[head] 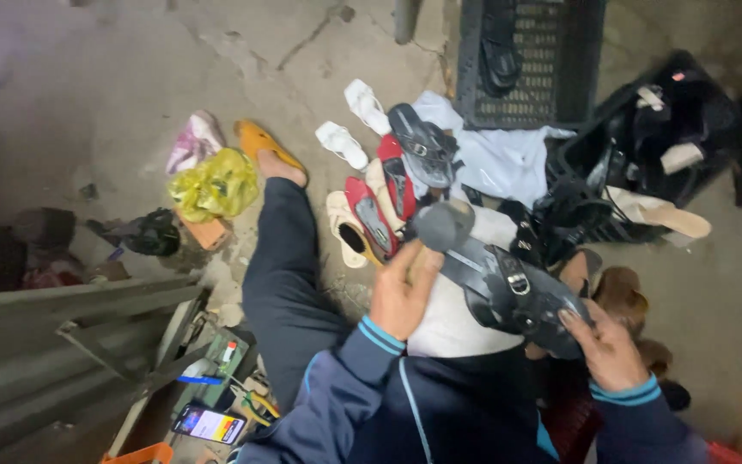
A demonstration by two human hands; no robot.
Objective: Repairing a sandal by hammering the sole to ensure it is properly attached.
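Observation:
I hold a black sandal with straps and a metal buckle [508, 292] in both hands above my lap. My left hand [401, 288] grips its heel end, near a grey round part [442, 225]. My right hand [607, 348] holds the toe end from below. A white cloth [453, 322] lies across my lap under the sandal. My left leg in dark trousers [285, 258] stretches forward, its foot in an orange slipper [261, 142].
Red, cream, white and black sandals [388, 185] lie in a heap ahead on the concrete floor. Black plastic crates [530, 64] stand at the back right with more footwear. A yellow bag [215, 185], grey metal bars [70, 331], tools and a lit phone [208, 423] lie left.

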